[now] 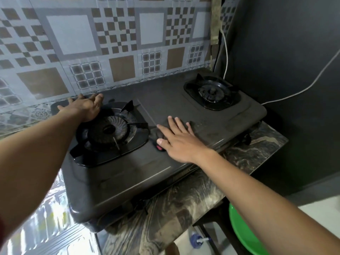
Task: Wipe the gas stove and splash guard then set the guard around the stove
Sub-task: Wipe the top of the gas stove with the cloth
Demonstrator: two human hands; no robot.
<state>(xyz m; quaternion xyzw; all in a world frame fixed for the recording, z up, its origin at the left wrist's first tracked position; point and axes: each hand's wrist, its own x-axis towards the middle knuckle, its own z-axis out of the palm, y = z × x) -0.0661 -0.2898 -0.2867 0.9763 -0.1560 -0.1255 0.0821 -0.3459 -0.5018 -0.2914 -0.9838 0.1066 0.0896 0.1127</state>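
Note:
A dark two-burner gas stove sits on a marbled counter. The splash guard, a foil sheet printed with a tile pattern, stands behind the stove and bends round its left side, where it shines. My left hand reaches over the left burner to the stove's back left corner, fingers spread near the foot of the guard. My right hand lies flat on the stove's middle, fingers apart. A small black and red object lies by its thumb. Neither hand holds a cloth.
The right burner is at the back right. A dark wall stands close on the right, with a white cable hanging behind the stove. The counter juts out in front. A green basin and a blue-capped bottle sit below.

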